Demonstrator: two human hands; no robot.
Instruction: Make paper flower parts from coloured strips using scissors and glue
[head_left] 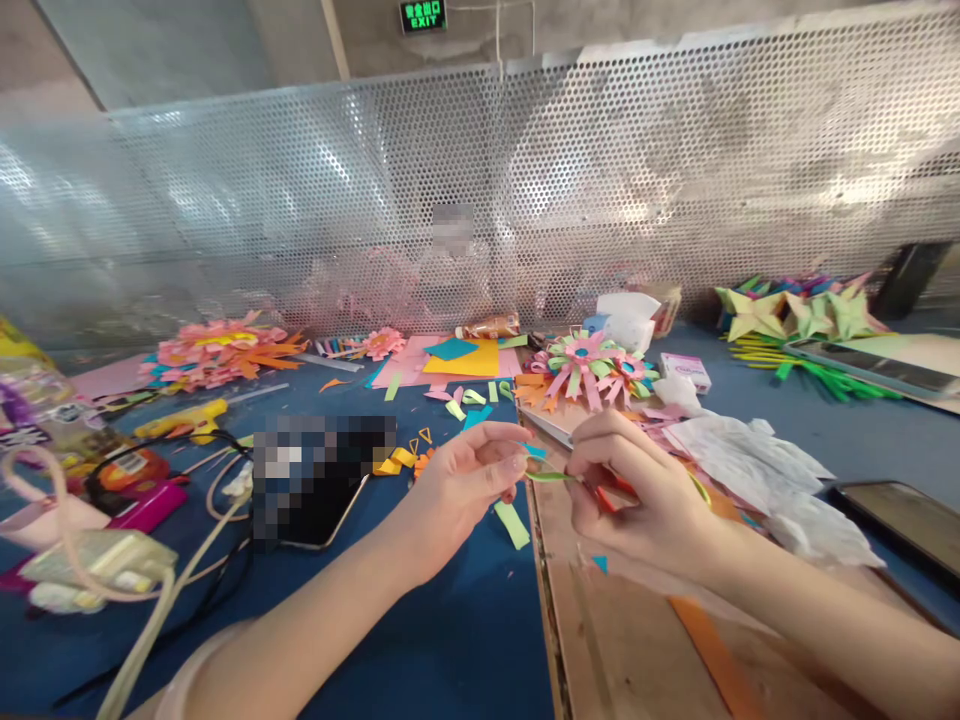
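A narrow green paper strip is stretched between my two hands above the table. My left hand is closed, pinching the strip's left end between thumb and fingertips. My right hand grips the other end and also keeps a pair of scissors in the palm. Their metal blades point up and left, and the orange-red handle shows below the fingers. Beneath my left hand lies a light green paper piece. Small green and blue scraps are scattered just beyond the hands.
Paper flowers and coloured sheets lie at the back before a perforated metal screen. Left are a phone, a yellow glue gun and tangled cables. Crumpled white plastic and another phone lie right.
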